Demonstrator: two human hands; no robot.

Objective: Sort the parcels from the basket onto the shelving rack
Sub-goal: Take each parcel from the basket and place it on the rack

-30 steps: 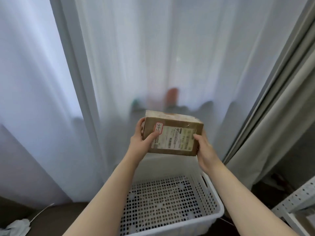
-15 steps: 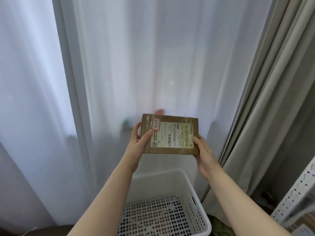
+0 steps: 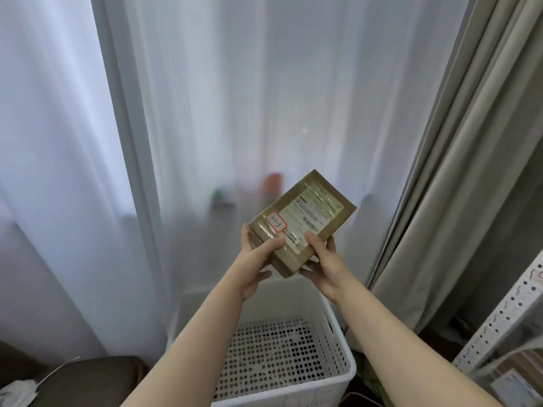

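Note:
A small brown cardboard parcel (image 3: 305, 218) with a white shipping label and a red-edged handwritten sticker is held in the air above the basket, turned on a diagonal with its far corner up to the right. My left hand (image 3: 255, 259) grips its near left corner, thumb on top. My right hand (image 3: 323, 261) grips the near right edge, thumb over the label. Below stands the white perforated basket (image 3: 338, 348); no parcels show on its visible floor. A corner of the white shelving rack (image 3: 505, 312) shows at the right edge.
Sheer white curtains (image 3: 205, 113) hang straight ahead, and a heavy beige curtain (image 3: 458, 171) hangs at right, next to the rack. A dark brown cushion (image 3: 88, 380) with a white cloth lies at the lower left. Boxes sit on a low rack shelf (image 3: 517, 374).
The parcel has been rotated from level to a diagonal and moved slightly right. My right hand shifted from its right end to the near edge. The view tipped down, showing more basket.

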